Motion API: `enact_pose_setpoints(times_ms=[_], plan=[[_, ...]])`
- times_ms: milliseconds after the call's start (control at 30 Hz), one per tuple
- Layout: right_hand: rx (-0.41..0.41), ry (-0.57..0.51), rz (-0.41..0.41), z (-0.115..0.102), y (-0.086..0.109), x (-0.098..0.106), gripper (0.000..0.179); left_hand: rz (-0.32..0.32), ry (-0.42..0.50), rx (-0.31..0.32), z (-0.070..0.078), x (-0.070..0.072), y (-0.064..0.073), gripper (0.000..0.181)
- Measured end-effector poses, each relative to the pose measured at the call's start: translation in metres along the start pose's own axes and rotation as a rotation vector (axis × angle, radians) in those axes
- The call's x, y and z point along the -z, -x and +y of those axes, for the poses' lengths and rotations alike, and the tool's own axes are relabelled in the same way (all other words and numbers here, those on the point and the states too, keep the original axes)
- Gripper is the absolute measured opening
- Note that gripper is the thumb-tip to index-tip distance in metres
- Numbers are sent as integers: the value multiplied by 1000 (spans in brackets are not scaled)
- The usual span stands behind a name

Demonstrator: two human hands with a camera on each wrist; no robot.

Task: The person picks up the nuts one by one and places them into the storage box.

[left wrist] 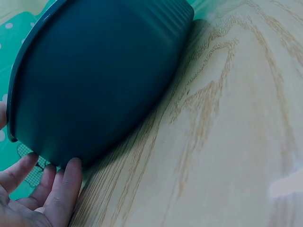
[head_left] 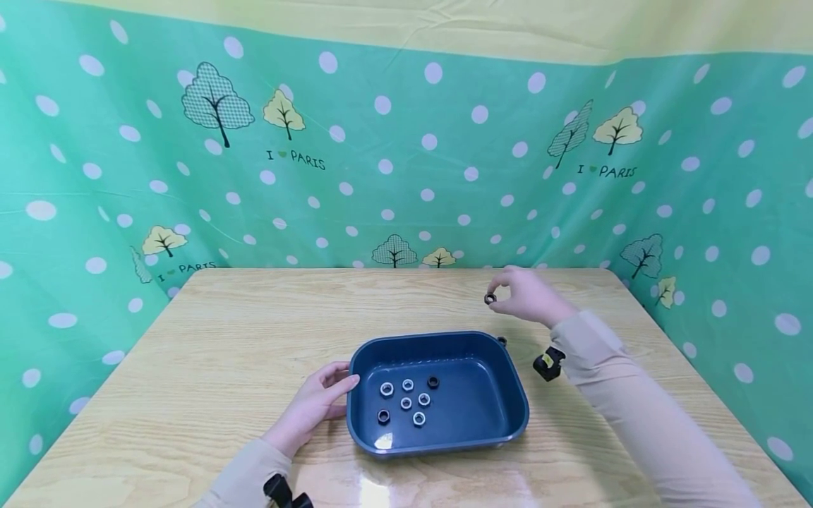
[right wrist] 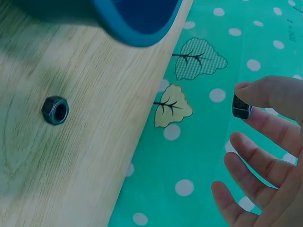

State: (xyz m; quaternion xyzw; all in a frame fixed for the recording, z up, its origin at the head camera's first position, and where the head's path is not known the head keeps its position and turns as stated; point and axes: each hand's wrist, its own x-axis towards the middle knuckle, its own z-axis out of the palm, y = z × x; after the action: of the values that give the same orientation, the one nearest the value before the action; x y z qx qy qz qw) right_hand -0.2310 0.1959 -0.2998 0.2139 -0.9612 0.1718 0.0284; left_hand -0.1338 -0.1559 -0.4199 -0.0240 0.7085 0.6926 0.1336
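Note:
A dark blue tray stands on the table with several hex nuts in its left half, some silver and two black. My left hand holds the tray's left side, thumb at the rim and fingers against the outer wall. Beyond the tray's far right corner, my right hand pinches a black hex nut between thumb and index finger, raised off the table. The other fingers are spread. Another black nut lies on the table, partly hidden behind the tray's corner in the head view.
The light wooden table reaches back to a green dotted cloth, which hangs behind it and at both sides. Each wrist carries a black camera mount, one showing at the right wrist.

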Motion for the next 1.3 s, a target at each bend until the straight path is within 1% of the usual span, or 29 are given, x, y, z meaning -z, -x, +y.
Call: enact_pose_setpoints(times_ms=[333,533,667,900,1100,1233,1300], plan=[[38,-27,-13,-14,-2,-3,12,-14,1,-7,0,1,1,49],[103,-46,7,-22,-4,-9,12,-2,-11,4,-1,1,-1,49],[130,-44,6,-29,-4,-15,14,-9,-9,6,-1,1,-2,50],[157,-58,-28,-46,-5,-25,14,-41,1,-6,1,1,0,52],[240,-104,-38,-59,-6,-36,13,-29,5,-6,0,2,0,51],[266,-133,-54,-65,-4,-45,13,-31,3,-7,0,2,0,51],[266,-137,-70,-66,-3,-50,12,-33,3,-7,-1,1,0,51]])
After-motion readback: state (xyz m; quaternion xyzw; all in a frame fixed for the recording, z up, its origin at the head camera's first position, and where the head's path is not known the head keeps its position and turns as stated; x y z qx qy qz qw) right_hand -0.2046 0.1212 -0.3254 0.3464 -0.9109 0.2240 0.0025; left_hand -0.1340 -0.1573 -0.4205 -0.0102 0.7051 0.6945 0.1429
